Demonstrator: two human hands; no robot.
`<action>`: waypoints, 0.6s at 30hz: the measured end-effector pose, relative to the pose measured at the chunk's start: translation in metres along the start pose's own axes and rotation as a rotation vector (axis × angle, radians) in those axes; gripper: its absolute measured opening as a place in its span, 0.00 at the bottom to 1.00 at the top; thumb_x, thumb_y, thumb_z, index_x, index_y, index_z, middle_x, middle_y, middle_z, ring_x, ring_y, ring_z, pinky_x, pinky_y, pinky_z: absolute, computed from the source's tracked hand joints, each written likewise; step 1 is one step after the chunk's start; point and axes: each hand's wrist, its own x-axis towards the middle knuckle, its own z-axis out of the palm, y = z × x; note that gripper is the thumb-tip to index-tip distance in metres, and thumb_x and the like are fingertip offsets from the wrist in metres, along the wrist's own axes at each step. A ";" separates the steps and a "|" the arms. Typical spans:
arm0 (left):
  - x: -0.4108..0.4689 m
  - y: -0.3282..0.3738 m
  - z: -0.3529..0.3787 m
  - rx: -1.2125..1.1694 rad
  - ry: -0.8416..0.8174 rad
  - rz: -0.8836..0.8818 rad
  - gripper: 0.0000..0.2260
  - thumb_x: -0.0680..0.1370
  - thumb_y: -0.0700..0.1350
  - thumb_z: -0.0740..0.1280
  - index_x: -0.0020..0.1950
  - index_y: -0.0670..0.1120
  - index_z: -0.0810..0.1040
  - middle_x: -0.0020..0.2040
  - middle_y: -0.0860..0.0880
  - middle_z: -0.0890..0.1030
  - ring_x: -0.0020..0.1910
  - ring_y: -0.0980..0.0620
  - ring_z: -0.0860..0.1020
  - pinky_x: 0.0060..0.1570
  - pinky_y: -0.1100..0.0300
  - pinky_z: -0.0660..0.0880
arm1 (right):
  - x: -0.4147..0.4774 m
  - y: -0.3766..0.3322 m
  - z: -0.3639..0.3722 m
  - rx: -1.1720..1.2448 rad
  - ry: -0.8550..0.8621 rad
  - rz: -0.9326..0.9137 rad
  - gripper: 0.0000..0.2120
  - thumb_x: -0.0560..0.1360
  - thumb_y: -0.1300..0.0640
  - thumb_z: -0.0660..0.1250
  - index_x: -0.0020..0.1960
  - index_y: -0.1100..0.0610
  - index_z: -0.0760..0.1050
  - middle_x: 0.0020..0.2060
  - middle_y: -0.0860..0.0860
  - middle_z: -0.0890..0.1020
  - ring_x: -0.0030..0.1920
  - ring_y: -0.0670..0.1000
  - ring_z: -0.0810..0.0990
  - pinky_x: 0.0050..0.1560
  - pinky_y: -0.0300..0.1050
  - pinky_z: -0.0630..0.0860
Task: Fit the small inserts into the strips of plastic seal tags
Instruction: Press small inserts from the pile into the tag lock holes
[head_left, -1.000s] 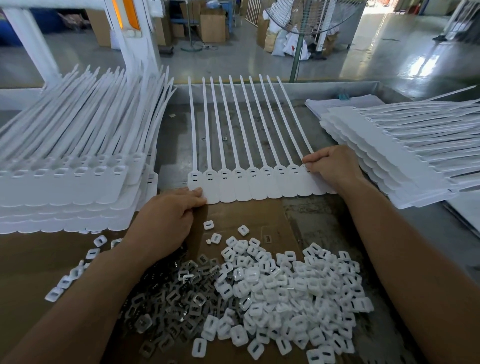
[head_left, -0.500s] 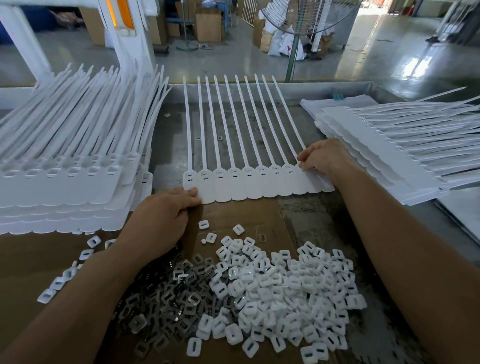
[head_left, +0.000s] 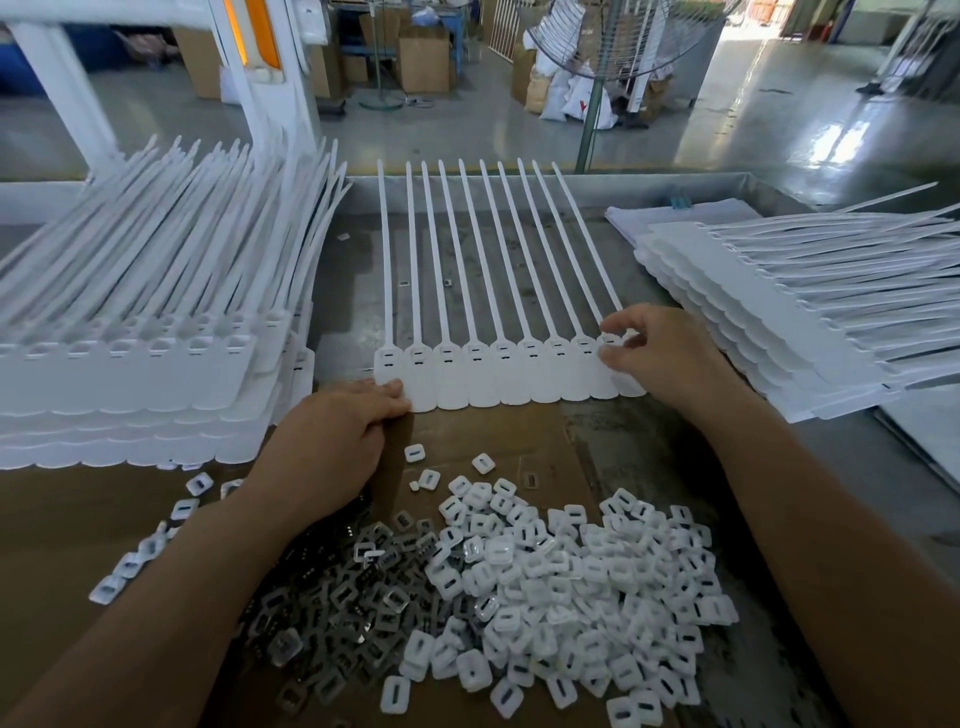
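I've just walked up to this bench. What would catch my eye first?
A strip of seal tags lies mid-table with its long tails fanning away. The left hand presses its near-left corner and the right hand pinches its right end. Nearer the person, a heap of white inserts sits beside a heap of grey inserts. A left stack of tag strips and a right stack of tag strips flank the middle strip.

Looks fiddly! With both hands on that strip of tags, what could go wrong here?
The left hand only rests on one corner of the strip of tags, so the strip might slide while the right hand pinches the far end. The white inserts and grey inserts touch in one heap; picking the wrong kind seems easy.
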 end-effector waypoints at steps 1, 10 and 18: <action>0.001 0.000 0.000 0.005 -0.006 -0.001 0.19 0.76 0.34 0.58 0.63 0.48 0.75 0.66 0.54 0.70 0.68 0.55 0.65 0.65 0.67 0.52 | -0.008 -0.006 -0.003 0.009 -0.030 -0.061 0.09 0.73 0.55 0.69 0.53 0.50 0.77 0.43 0.39 0.77 0.41 0.41 0.76 0.37 0.31 0.69; 0.002 0.000 -0.001 0.006 -0.010 -0.008 0.19 0.76 0.34 0.58 0.63 0.49 0.75 0.66 0.55 0.70 0.68 0.56 0.65 0.65 0.67 0.53 | -0.055 -0.052 0.001 0.009 -0.588 -0.409 0.07 0.70 0.59 0.72 0.46 0.48 0.82 0.37 0.39 0.79 0.39 0.35 0.77 0.42 0.24 0.71; 0.000 0.000 -0.001 0.010 -0.008 -0.008 0.19 0.76 0.34 0.58 0.63 0.48 0.75 0.66 0.54 0.71 0.68 0.55 0.65 0.67 0.63 0.55 | -0.061 -0.054 0.014 -0.023 -0.642 -0.468 0.11 0.70 0.59 0.72 0.52 0.51 0.82 0.40 0.41 0.79 0.37 0.36 0.74 0.42 0.25 0.70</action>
